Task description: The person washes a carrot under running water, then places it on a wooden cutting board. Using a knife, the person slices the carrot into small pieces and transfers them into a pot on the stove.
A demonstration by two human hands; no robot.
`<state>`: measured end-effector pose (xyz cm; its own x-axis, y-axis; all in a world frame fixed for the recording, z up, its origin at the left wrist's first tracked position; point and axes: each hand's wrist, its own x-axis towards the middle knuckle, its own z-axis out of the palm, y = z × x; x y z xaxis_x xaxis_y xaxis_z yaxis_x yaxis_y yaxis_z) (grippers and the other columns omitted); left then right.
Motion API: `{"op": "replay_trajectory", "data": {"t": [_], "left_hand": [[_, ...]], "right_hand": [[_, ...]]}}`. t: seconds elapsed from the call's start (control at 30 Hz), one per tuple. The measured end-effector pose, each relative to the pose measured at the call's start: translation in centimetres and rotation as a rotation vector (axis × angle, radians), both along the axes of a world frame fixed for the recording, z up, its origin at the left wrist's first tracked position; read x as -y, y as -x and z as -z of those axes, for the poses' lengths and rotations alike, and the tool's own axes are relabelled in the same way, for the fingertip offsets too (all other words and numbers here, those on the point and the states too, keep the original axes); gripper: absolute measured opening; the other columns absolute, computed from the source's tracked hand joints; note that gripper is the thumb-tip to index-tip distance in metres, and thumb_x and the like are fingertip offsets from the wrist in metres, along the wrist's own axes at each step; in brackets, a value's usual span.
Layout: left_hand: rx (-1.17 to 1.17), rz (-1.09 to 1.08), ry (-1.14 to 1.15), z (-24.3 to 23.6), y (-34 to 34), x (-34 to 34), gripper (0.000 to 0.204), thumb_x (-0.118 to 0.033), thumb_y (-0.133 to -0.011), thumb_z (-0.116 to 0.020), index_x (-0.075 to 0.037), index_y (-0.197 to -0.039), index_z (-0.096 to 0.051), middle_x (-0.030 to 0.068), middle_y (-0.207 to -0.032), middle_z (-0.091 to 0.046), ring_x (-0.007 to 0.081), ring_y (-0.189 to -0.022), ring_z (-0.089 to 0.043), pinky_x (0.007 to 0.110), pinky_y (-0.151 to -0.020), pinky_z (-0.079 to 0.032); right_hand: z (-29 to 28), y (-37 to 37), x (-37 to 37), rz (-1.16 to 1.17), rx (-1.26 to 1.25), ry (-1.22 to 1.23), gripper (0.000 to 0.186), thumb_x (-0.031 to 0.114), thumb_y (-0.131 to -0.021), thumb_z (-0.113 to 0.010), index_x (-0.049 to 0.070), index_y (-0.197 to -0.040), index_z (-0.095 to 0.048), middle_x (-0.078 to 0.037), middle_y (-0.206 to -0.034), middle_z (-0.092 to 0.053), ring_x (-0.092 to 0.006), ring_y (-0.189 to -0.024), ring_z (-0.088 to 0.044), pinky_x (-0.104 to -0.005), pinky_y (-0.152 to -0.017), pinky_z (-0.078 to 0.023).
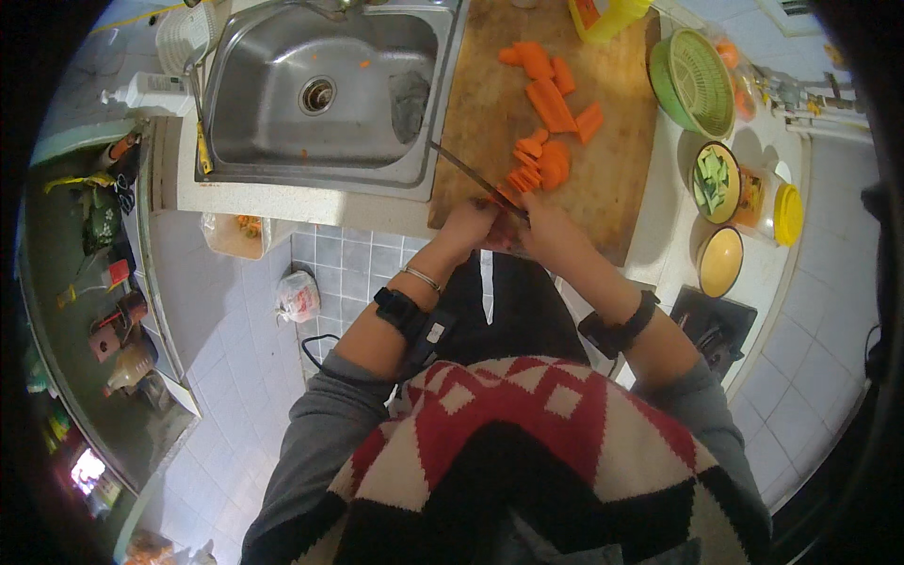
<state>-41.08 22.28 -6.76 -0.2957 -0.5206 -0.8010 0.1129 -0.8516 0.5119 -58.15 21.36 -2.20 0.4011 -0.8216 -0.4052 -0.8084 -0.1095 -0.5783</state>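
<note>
A wooden cutting board (612, 188) lies under both hands near the counter's front edge. My right hand (549, 229) is closed round the handle of a kitchen knife (468, 171), whose blade points up and left past the board's left edge toward the sink. Close beside it, my left hand (471, 226) has its fingers curled at the near end of the carrot slices (524, 177), seemingly on a piece of carrot; the fingertips are partly hidden by the blade. Thicker carrot chunks (551, 104) lie farther up the board.
Left of the board is a steel sink (268, 169). Along the right stand a green basket (670, 89), a bowl of sliced green vegetable (699, 209), an enamel bowl (720, 264) and a yellow-lidded jar (787, 215). A yellow container (610, 21) sits at the board's far end.
</note>
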Motion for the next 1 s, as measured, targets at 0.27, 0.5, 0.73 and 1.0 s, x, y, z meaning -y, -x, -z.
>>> {"op": "replay_trajectory", "data": {"t": [0.27, 0.5, 0.73, 1.0], "left_hand": [[0.047, 0.020, -0.017, 0.2, 0.1, 0.1, 0.031, -0.027, -0.098, -0.047, 0.001, -0.106, -0.059, 0.0111, -0.084, -0.067, 0.0179, -0.067, -0.066, 0.029, -0.062, -0.056], [0.001, 0.010, 0.000, 0.3, 0.0, 0.1, 0.029, -0.026, -0.098, -0.047, 0.000, -0.105, -0.060, 0.0104, -0.084, -0.067, 0.0173, -0.067, -0.065, 0.029, -0.064, -0.056], [0.226, 0.134, 0.218, 2.2, 0.9, 1.3, 0.031, -0.026, -0.099, -0.045, 0.000, -0.106, -0.060, 0.0097, -0.083, -0.067, 0.0179, -0.069, -0.066, 0.030, -0.064, -0.055], [0.265, 0.150, 0.294, -1.3, -4.1, 5.2, 0.036, -0.032, -0.099, -0.046, -0.001, -0.105, -0.063, 0.0097, -0.086, -0.068, 0.0151, -0.074, -0.064, 0.029, -0.065, -0.054]], "right_hand": [[-1.8, -0.3, 0.1, -0.016, -0.070, -0.051, 0.025, 0.011, -0.081, -0.056, 0.000, -0.102, -0.048, -0.026, -0.080, -0.064, -0.0452, -0.080, -0.063, -0.0534, -0.071, -0.050], [-0.3, -0.9, -0.1, -0.059, -0.086, -0.017, 0.025, 0.019, -0.086, -0.056, 0.003, -0.103, -0.047, -0.027, -0.084, -0.064, -0.0456, -0.081, -0.062, -0.0546, -0.071, -0.048], [0.8, 2.1, 1.6, 0.191, 0.177, -0.093, 0.034, 0.020, -0.087, -0.058, 0.002, -0.114, -0.050, -0.026, -0.092, -0.064, -0.0429, -0.086, -0.062, -0.0488, -0.074, -0.050], [-4.6, 9.8, 2.6, -0.043, -0.072, 0.165, 0.034, 0.024, -0.085, -0.059, 0.005, -0.110, -0.048, -0.020, -0.086, -0.066, -0.0414, -0.077, -0.063, -0.0487, -0.069, -0.050]]}}
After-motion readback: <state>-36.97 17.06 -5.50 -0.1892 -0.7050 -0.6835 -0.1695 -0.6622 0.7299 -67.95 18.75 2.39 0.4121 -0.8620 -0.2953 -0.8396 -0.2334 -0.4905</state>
